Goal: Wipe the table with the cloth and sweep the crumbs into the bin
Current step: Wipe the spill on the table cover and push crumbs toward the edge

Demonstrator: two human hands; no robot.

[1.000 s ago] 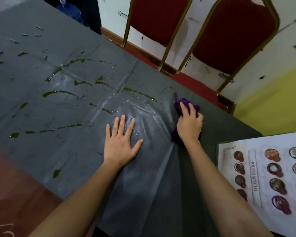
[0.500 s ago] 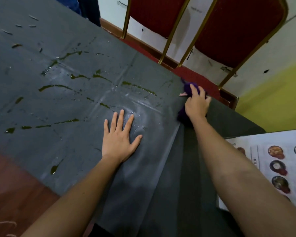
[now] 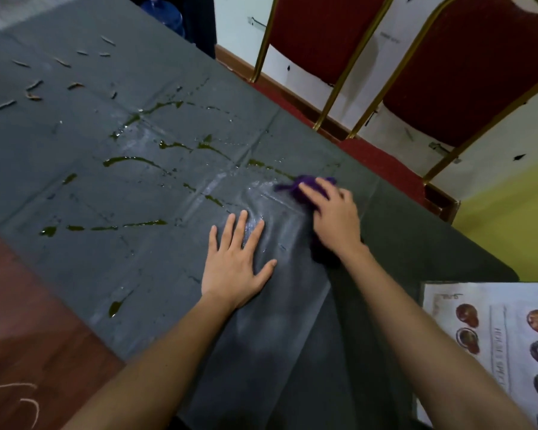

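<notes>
I am pressing my left hand (image 3: 235, 265) flat on the table (image 3: 75, 135), fingers straight and spread, bracing the covering between the near edge and the wet patch. My right hand (image 3: 333, 218) is gripping the cloth (image 3: 305, 184) from above, fingers bent over the wad and bearing it down on the surface. The two hands are lying just beside each other, not touching.

The cloth is sitting close to the far edge, the one beside the chairs (image 3: 323, 32), toward the right corner. It is bunched. Its long axis is running from under my wrist out past my fingertips, and its purple tip is pointing toward the nearest of the green streaks (image 3: 128, 159).

Progress, as I judge it: early. The area around my hands is showing a wet sheen with no green in it. Streaks are lying across the middle of the surface and near the near edge. Crumbs (image 3: 35, 85) are lying scattered toward the far left corner, untouched. I am seeing no bin in view, so sweeping is not yet begun. A menu (image 3: 494, 336) is lying at the right corner.
</notes>
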